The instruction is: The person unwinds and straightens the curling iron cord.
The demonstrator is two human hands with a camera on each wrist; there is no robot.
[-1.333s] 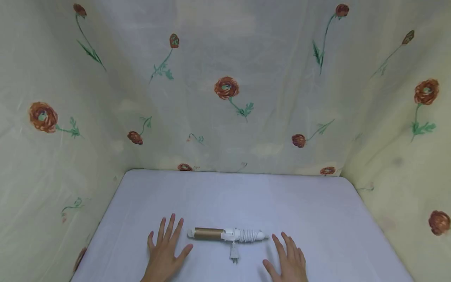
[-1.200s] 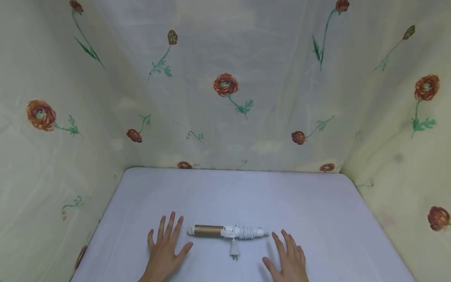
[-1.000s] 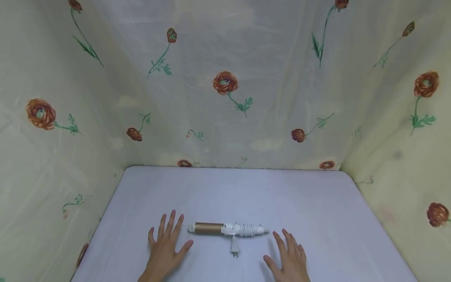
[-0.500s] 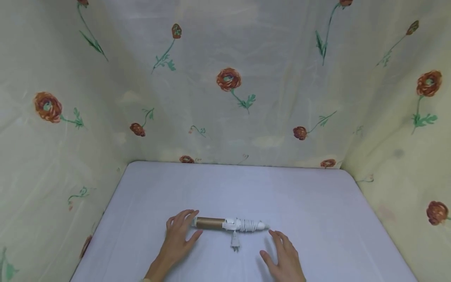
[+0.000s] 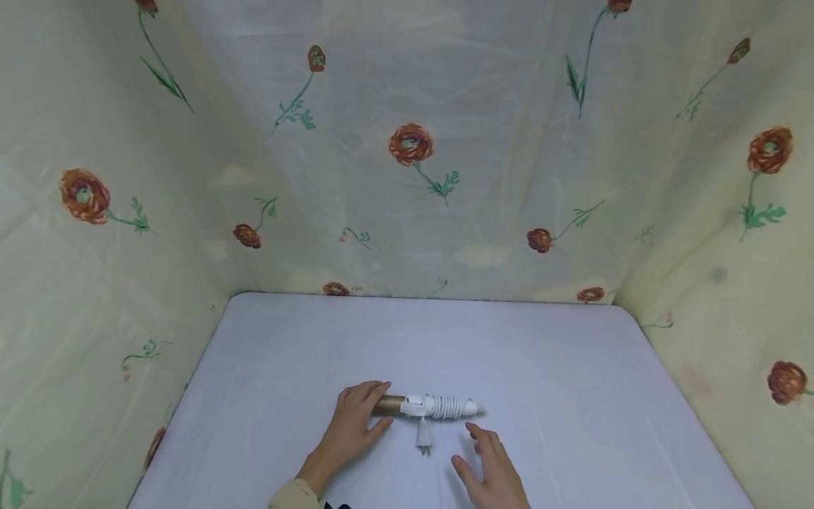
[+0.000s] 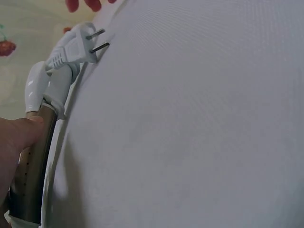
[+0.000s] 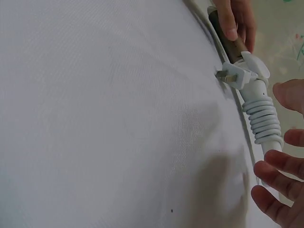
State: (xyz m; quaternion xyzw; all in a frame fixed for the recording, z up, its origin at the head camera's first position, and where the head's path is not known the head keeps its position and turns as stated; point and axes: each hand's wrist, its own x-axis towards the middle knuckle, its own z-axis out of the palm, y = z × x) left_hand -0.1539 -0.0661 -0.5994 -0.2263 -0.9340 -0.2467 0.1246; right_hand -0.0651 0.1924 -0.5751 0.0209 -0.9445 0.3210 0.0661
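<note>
A curling iron with a gold-brown barrel and white handle lies crosswise on the table. Its white cord is wound in coils round the handle, and the two-pin plug points toward the person. My left hand grips the barrel, covering its left end in the head view; the left wrist view has the thumb pressed along the barrel. My right hand is just in front of the handle's tip, fingers loosely bent and spread from the thumb, holding nothing.
The table has a white cover and rounded far corners. Pale cloth walls printed with orange flowers rise along its back and both sides. A light sleeve cuff shows at the left wrist.
My left hand has moved right from beside the curling iron onto its barrel and now grips it. My right hand has shifted slightly left and nearer the person. The curling iron stays in place.
</note>
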